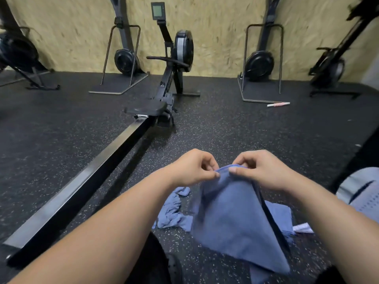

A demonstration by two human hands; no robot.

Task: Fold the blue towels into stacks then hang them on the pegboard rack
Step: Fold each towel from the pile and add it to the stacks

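The left hand (192, 169) and right hand (260, 171), close together, each pinch the top hem of a blue towel (231, 218) between thumb and curled fingers, probably so it hangs straight for folding, right of the rowing machine (82, 181), with crumpled towels (174, 212) lying beneath.
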